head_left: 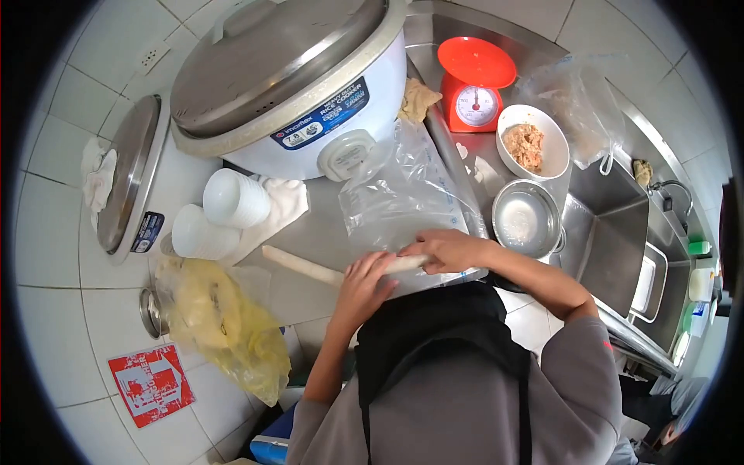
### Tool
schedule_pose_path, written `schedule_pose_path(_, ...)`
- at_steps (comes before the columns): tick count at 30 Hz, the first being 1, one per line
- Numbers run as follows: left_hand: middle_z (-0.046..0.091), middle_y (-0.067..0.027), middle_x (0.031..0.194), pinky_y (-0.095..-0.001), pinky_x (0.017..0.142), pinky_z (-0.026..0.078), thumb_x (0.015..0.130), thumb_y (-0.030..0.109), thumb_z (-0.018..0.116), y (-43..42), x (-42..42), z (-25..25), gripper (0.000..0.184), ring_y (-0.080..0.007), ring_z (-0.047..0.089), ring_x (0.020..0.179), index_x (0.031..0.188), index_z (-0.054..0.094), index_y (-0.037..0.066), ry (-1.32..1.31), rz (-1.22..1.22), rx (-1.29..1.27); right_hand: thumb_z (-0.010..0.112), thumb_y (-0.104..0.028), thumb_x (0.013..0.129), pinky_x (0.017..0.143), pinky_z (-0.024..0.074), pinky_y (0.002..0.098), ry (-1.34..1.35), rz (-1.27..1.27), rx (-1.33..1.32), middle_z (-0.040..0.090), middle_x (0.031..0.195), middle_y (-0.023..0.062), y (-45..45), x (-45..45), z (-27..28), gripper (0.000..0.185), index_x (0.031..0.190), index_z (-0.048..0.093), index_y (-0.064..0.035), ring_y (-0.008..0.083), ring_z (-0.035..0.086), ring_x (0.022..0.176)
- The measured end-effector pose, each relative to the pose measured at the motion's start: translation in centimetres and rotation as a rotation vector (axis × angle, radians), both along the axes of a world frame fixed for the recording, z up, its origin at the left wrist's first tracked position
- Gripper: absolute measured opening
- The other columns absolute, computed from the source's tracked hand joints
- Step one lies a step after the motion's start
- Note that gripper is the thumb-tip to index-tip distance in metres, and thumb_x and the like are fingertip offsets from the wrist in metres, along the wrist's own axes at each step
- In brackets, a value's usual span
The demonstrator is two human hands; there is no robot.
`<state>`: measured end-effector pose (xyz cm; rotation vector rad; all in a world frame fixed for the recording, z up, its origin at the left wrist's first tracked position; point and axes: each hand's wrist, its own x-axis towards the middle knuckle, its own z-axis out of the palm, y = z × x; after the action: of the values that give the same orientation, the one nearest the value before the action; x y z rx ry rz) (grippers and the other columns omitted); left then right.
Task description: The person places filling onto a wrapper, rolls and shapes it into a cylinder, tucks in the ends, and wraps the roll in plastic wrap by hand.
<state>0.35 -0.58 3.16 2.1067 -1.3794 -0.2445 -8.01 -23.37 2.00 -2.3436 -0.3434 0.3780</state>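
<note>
A long, pale, dough-like roll lies slantwise across the steel counter near its front edge, its left end tapering. My left hand rests over the middle of this roll, fingers together across it. Farther right, my right hand is curled around the roll's right end, the fingertips partly hidden. Beneath and behind the right hand spreads a clear plastic sheet or bag. A white bowl of ground filling and a metal bowl of cloudy liquid stand to the right.
A large rice cooker stands at the back, beside a red scale. Stacked white bowls and a yellow plastic bag are on the left. A sink lies right. Another person's hand shows at lower right.
</note>
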Motion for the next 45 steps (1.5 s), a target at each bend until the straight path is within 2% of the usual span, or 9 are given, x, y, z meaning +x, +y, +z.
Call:
schedule_pose_path(4, 0.056, -0.0079, 0.115, -0.0368, 0.087, 0.04, 0.081, 0.016, 0.064, 0.4, 0.0, -2.6, 0.039, -0.0262, 0.053, 0.106, 0.119, 0.057, 0.01, -0.035, -0.042, 0.044, 0.07, -0.014, 0.074, 0.083, 0.0457, 0.0392, -0.148, -0.103, -0.054, 0.054, 0.099, 0.0099, -0.2, -2.7, 0.6, 0.047, 0.119, 0.058, -0.014, 0.0294, 0.056, 0.096)
schedule_pose_path(7, 0.056, -0.0071, 0.113, -0.0376, 0.085, 0.041, 0.081, 0.014, 0.063, 0.5, -0.4, -3.0, 0.036, -0.0255, 0.053, 0.104, 0.117, 0.058, 0.009, -0.012, 0.028, 0.004, 0.072, -0.014, 0.07, 0.083, 0.0469, 0.0379, -0.261, -0.269, -0.13, 0.055, 0.096, 0.0081, -1.7, -5.2, 0.5, 0.036, 0.105, 0.062, -0.0087, 0.0269, 0.056, 0.096)
schedule_pose_path(21, 0.057, -0.0086, 0.11, -0.0382, 0.086, 0.041, 0.075, 0.009, 0.07, 0.7, 0.2, -2.5, 0.042, -0.0284, 0.053, 0.1, 0.116, 0.06, 0.01, 0.027, 0.044, 0.024, 0.072, -0.012, 0.07, 0.083, 0.0466, 0.0386, -0.262, -0.266, -0.084, 0.054, 0.097, 0.0076, -2.2, -5.5, 0.4, 0.037, 0.106, 0.062, -0.0078, 0.028, 0.054, 0.097)
schedule_pose_path(29, 0.055, -0.0043, 0.108, -0.0378, 0.08, 0.041, 0.075, 0.013, 0.071, 4.1, -1.7, -2.5, 0.035, -0.0238, 0.054, 0.099, 0.107, 0.059, 0.012, -0.06, 0.066, 0.01, 0.076, -0.026, 0.067, 0.088, 0.0415, 0.039, -0.367, -0.382, -0.083, 0.051, 0.116, 0.0105, -2.4, -8.4, 1.7, 0.048, 0.109, 0.06, -0.0078, 0.0301, 0.05, 0.105)
schedule_pose_path(34, 0.057, -0.0028, 0.102, -0.0365, 0.078, 0.042, 0.073, 0.012, 0.071, 5.6, -2.2, -4.6, 0.029, -0.0226, 0.056, 0.095, 0.101, 0.061, 0.011, -0.117, 0.04, 0.057, 0.073, -0.026, 0.07, 0.09, 0.0391, 0.0387, -0.465, -0.266, -0.262, 0.051, 0.121, 0.0089, -2.0, -11.3, -1.1, 0.038, 0.103, 0.061, -0.0116, 0.0273, 0.049, 0.111)
schedule_pose_path(38, 0.059, -0.0033, 0.098, -0.0354, 0.076, 0.042, 0.073, 0.011, 0.071, 5.6, -1.7, -4.7, 0.023, -0.0227, 0.057, 0.092, 0.095, 0.063, 0.01, -0.108, 0.022, -0.021, 0.07, -0.016, 0.075, 0.087, 0.0412, 0.0374, -0.629, -0.278, -0.311, 0.055, 0.114, 0.0083, -2.2, -11.3, -1.3, 0.018, 0.09, 0.063, -0.0087, 0.0275, 0.052, 0.105)
schedule_pose_path(40, 0.059, -0.0036, 0.098, -0.0356, 0.076, 0.043, 0.074, 0.01, 0.07, 5.2, -1.6, -4.2, 0.022, -0.0228, 0.058, 0.091, 0.094, 0.064, 0.009, -0.113, 0.03, -0.036, 0.068, -0.014, 0.077, 0.085, 0.0428, 0.0373, -0.574, -0.435, -0.153, 0.056, 0.111, 0.009, -2.1, -10.6, -0.5, 0.014, 0.088, 0.063, -0.0073, 0.0282, 0.054, 0.101)
schedule_pose_path(43, 0.059, -0.0051, 0.099, -0.0365, 0.077, 0.044, 0.073, 0.006, 0.068, 4.9, -1.7, -4.0, 0.021, -0.023, 0.058, 0.091, 0.093, 0.063, 0.009, -0.222, 0.253, -0.237, 0.063, -0.006, 0.077, 0.079, 0.0452, 0.0383, -0.568, -0.525, -0.047, 0.059, 0.096, 0.0113, -3.0, -8.5, -0.5, 0.011, 0.087, 0.062, -0.0041, 0.029, 0.056, 0.092)
schedule_pose_path(45, 0.06, -0.0065, 0.104, -0.037, 0.079, 0.046, 0.073, 0.004, 0.065, 5.4, -1.9, -5.6, 0.027, -0.0239, 0.059, 0.095, 0.099, 0.063, 0.01, 0.103, -0.147, -0.039, 0.058, -0.001, 0.075, 0.075, 0.0465, 0.0386, -0.496, -0.614, 0.044, 0.06, 0.081, 0.0127, -3.3, -7.4, -0.4, 0.01, 0.085, 0.06, -0.0018, 0.0304, 0.056, 0.083)
